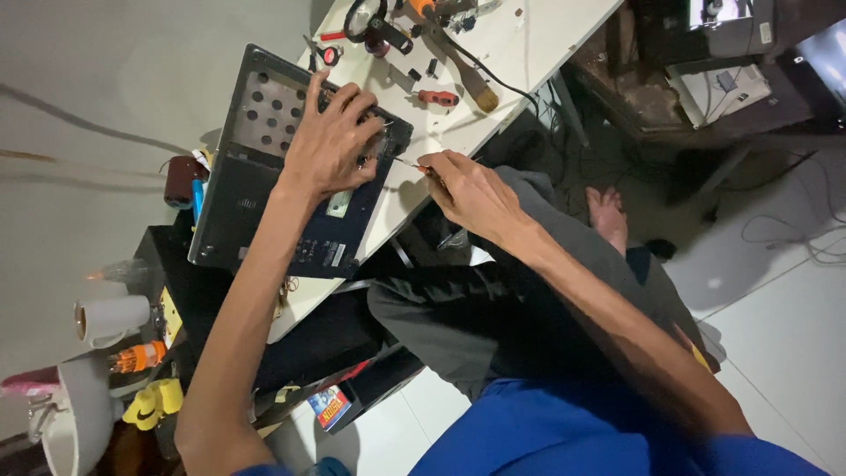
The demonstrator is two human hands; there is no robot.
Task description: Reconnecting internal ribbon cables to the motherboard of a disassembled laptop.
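- Your left hand lies spread, palm down, on the upturned laptop, fingers splayed over its edge toward 2 o'clock. It grips nothing; it only presses the case flat.
- Your right hand is closed around a small screwdriver, the tip pointing to 9 o'clock and meeting the laptop just under your left fingertips.
- The laptop sits bottom side up on the white table, overhanging the near edge, its vented panel toward 10 o'clock from your left hand.
- To do this well, I'd judge: keep the left palm weighted so the overhanging case cannot rock, hold the driver square to the screw rather than slanted, and press in before you turn so the tip does not slip.
- The screw head itself is hidden by your fingers; I cannot tell whether the tip is seated.
- At 1 o'clock from your hands a red-handled tool and a brush lie on the table, with a black cable beside them.
- At 7 o'clock, well apart, stand a paper roll and an orange bit set.
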